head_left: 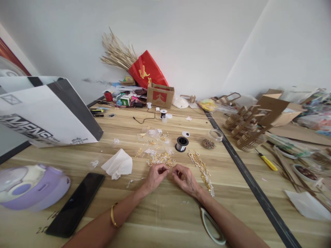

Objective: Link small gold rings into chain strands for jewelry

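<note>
My left hand (156, 177) is closed in a pinch near the middle of the table, its fingertips pointing toward the other hand. Close beside it, my right hand (184, 179) is pinched too, with a small gap between the two. Whatever the fingers hold is too small to make out. Just beyond them lies a pile of gold and silver beads (159, 159). A spool of silver wire (181, 144) stands behind the right hand. To the right rest gold and silver bead chains (203, 168). A thin silver chain (134, 181) lies left of the left hand.
A black phone (76, 205), a white tissue (118, 164) and a purple-and-white bottle (36, 187) lie at left. Under my right forearm is a pale scissor handle (212, 229). Right are a bead jar (209, 143), small woven baskets (244, 132) and a yellow cutter (267, 161).
</note>
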The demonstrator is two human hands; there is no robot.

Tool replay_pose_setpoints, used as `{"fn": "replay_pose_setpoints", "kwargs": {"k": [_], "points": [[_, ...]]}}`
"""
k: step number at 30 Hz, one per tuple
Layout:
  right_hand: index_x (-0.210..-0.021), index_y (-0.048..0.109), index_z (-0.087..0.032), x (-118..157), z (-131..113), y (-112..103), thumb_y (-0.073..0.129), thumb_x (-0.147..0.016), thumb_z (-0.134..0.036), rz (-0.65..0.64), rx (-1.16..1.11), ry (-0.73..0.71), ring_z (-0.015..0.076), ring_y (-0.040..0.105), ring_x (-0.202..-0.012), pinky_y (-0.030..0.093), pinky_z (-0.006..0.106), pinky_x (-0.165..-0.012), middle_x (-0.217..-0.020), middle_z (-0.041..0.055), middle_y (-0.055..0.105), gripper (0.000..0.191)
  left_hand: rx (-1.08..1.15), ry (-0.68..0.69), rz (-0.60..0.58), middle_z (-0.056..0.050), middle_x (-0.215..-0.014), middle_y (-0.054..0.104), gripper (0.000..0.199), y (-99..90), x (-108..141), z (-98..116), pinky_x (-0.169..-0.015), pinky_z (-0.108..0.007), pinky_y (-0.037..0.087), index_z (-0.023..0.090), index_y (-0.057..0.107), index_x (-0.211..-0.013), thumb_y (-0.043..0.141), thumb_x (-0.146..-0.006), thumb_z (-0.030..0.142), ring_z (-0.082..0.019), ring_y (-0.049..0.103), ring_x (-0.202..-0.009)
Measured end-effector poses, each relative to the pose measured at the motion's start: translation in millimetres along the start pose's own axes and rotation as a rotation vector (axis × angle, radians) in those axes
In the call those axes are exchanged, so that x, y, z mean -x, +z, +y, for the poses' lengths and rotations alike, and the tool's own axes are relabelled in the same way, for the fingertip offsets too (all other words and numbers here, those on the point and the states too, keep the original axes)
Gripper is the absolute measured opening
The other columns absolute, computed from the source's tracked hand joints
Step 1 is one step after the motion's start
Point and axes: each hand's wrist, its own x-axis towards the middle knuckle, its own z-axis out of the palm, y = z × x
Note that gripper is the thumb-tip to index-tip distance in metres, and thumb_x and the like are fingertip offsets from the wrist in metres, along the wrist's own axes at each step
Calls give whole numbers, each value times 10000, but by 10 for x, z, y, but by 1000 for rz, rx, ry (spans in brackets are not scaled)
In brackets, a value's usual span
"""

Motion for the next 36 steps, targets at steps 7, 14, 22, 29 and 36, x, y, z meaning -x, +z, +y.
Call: {"fn": "replay_pose_setpoints", "kwargs": {"k": [7, 14, 22, 29, 36], "points": [[-731, 516, -179, 0, 1, 3, 477, -789, -131, 2, 12, -15, 105, 460, -561, 358, 205, -523, -638, -16, 513, 86, -59, 32, 11, -56, -686, 673, 127, 15, 24, 31, -621, -238, 453, 118, 654, -702, 583, -756, 210, -155, 597, -650], [-712, 515, -175, 2, -2, 4, 481, -783, -126, 13, 20, -21, 101, 452, -544, 349, 198, -500, -615, -19, 503, 93, -95, 61, 34, -48, -680, 667, 115, 26, 30, 16, -611, -231, 454, 122, 642, -701, 567, -761, 184, -145, 594, -637], [-724, 512, -175, 9, 32, 19, 474, -782, -114, 15, 20, -35, 102, 455, -561, 355, 205, -515, -634, -14, 511, 93, -110, 86, 39, -51, -674, 663, 115, 39, 23, -2, -597, -228, 455, 117, 641, -698, 565, -765, 170, -142, 593, -623], [-728, 526, -176, 2, 37, 24, 483, -801, -142, 17, 20, -29, 108, 469, -570, 364, 201, -504, -632, -7, 526, 92, -135, 119, 40, -50, -689, 666, 95, 44, 40, -18, -605, -227, 459, 120, 643, -707, 572, -762, 150, -141, 597, -636], [-769, 565, -169, 5, 46, 25, 484, -832, -167, 33, 27, -13, 102, 481, -553, 377, 203, -516, -639, -8, 540, 103, -121, 138, 39, -54, -708, 671, 93, 56, 44, -38, -606, -225, 464, 118, 658, -733, 585, -769, 164, -140, 604, -642]]}}
